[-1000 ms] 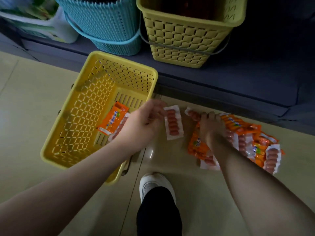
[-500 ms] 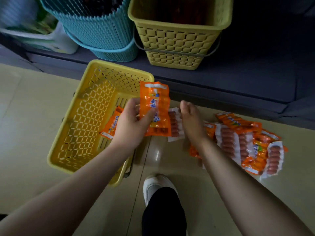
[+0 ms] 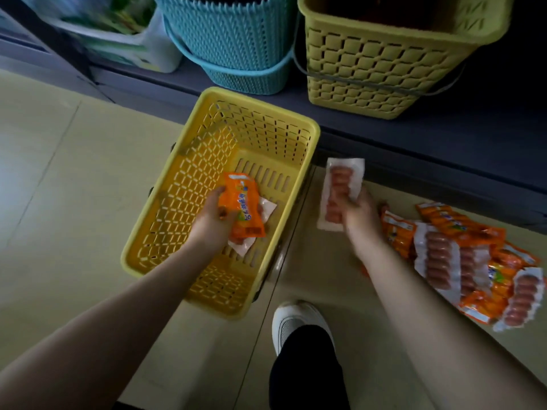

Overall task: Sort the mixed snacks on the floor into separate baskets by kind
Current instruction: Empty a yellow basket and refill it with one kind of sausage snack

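Pale tiled floor (image 3: 74, 202) in front of a dark low shelf (image 3: 444, 149), with a teal basket (image 3: 236, 45) and a tall yellow basket (image 3: 381, 63) up on it at the far side. Down on the floor, left of centre: a shallow yellow basket (image 3: 183, 208), one white-backed sausage pack (image 3: 268, 210) already lying flat inside. Left hand (image 3: 211, 223) low over that basket, thumb and fingers pinching an orange sausage pack (image 3: 241, 208) by its near half, face up. Right hand (image 3: 359, 216) just right of the basket, lifted, fingers curled round the near end of a clear-faced sausage pack (image 3: 340, 193). Far right on the floor: a loose pile of packs (image 3: 473, 261), orange fronts and clear backs mixed. Step in hand, by the look of it: dropping the orange pack into the shallow basket. Next: release flat on the basket bottom, then pass or place the right-hand pack, probably same kind, though hard to confirm; then back to the pile.
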Tool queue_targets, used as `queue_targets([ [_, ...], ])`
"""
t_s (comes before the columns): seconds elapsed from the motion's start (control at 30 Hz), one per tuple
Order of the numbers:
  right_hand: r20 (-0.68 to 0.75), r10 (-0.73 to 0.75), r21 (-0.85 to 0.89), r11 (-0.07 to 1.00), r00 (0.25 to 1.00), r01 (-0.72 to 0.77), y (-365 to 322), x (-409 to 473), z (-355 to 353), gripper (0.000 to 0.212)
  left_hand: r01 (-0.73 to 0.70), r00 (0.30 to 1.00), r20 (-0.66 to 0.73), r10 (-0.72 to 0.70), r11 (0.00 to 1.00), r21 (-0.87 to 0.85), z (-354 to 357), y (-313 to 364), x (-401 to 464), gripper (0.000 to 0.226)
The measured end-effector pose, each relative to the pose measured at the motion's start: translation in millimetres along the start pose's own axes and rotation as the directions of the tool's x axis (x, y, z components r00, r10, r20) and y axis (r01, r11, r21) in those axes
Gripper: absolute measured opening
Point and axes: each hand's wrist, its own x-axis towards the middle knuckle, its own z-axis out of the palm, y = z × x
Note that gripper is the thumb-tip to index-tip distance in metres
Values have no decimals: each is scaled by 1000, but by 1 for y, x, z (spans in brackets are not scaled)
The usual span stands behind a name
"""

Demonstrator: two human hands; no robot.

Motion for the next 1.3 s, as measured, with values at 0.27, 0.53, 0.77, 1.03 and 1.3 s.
queue_targets([
  [0.27, 256, -153, 76, 988, 954, 138, -72, -60, 22, 10, -183, 983, 1, 185, 970, 158, -5, 28, -33, 39],
  [0.53, -65, -262, -443, 872, 963, 208, -25, -46, -17, 12, -608, 785, -77, 614, 789, 93, -7, 76, -83, 30],
  [0.77, -298, -185, -891, 407, 936, -203, 79, -37, -127, 61, -610, 753, 326, 572, 792, 20, 100, 83, -77, 42],
  [1.03, -291, -240, -920, 334, 926, -203, 102, -37, -138, 61, -271, 892, 429, 140, 926, 263, 231, 69, -40, 73],
  [1.3, -335, -240, -710, 700, 911, -77, 89, -34, -163, 50, -224, 952, 275, 131, 913, 340, 240, 75, -42, 56],
])
